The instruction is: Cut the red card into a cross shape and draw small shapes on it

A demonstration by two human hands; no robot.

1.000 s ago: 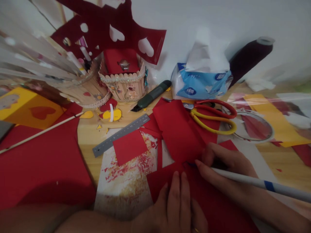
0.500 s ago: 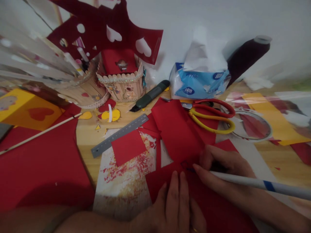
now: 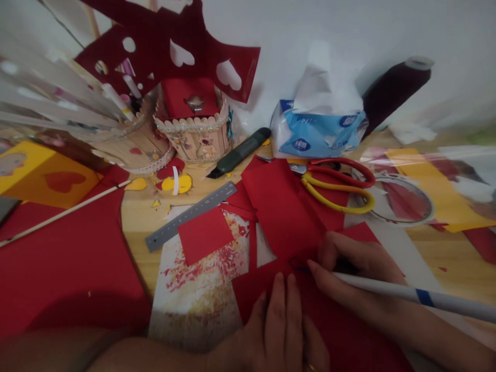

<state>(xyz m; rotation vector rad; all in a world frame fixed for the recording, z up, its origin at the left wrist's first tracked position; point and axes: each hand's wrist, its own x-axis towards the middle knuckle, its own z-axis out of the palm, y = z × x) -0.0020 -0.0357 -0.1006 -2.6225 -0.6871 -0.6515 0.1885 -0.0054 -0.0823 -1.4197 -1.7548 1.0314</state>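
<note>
My left hand [image 3: 277,328] lies flat on a sheet of red paper [image 3: 329,330], fingers stretched out and pressing it down. In my right hand [image 3: 356,268] is a white marker pen [image 3: 391,288] with a blue band. Its dark tip touches the sheet just beyond my left fingertips, by a small dark outline drawn there. Another red paper piece [image 3: 284,212] lies right behind the drawing spot. A small red rectangle [image 3: 205,234] rests left of it, against a grey ruler [image 3: 191,214].
Behind the paper lie red-and-yellow-handled scissors [image 3: 337,186], a tape roll [image 3: 405,199] and a dark green utility knife [image 3: 240,152]. Farther back stand a blue tissue pack [image 3: 320,132] and decorated stick holders [image 3: 196,139]. A large red sheet [image 3: 70,263] covers the left side.
The far end of the marker pen has shifted slightly as its tip works at the outline. My left hand and the papers stay where they were.
</note>
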